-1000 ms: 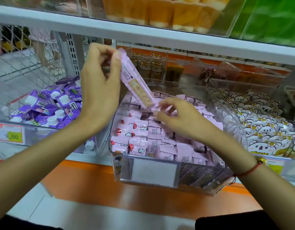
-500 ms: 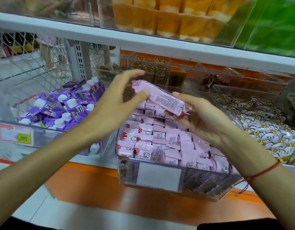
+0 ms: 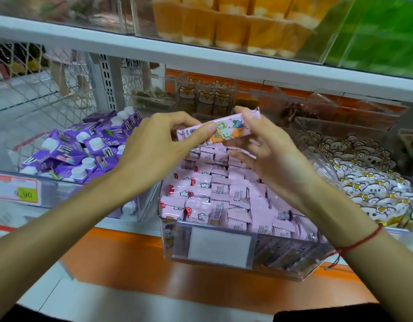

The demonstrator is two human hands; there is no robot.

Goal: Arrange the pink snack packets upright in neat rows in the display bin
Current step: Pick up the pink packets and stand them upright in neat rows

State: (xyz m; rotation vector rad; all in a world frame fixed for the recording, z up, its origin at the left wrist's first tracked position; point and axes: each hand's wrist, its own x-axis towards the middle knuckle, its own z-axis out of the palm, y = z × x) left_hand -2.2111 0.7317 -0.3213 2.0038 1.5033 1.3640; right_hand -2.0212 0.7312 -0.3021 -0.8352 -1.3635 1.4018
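Item 1, pink packet (image 3: pixel 220 131): held in mid-frame, above the back of the bin, lying almost level with its right end tilted a little higher. Printed face toward me, with an orange and green picture on it.

Item 2, my left hand (image 3: pixel 154 151): grasping the packet's left part. My thumb (image 3: pixel 202 130) lies along the front face, its tip near the picture; the other fingers curl round behind the top edge.

Item 3, my right hand (image 3: pixel 269 154): grasping the packet's right end. The forefinger hooks over the top at the right end, the thumb (image 3: pixel 241 158) comes in from below, and the remaining fingers hang loosely curled under the packet. A red string (image 3: pixel 361 241) is tied round this wrist.

Item 4, clear bin (image 3: pixel 224 249): lower centre of the frame, blank white label on its front wall. It holds rows of pink packets (image 3: pixel 226 201), most standing on edge; those in the left column show red and white prints, those to the right show their text side.

Item 5, purple cartons (image 3: pixel 84 147): heaped in a clear tray at centre left, with white caps. A price tag (image 3: pixel 15 190) sits on the tray's front at the left edge.

Item 6, white flower-print packets (image 3: pixel 363 180): piled in the neighbouring bin at right.

Item 7, orange cups (image 3: pixel 228 24): on the shelf at the top of the frame.
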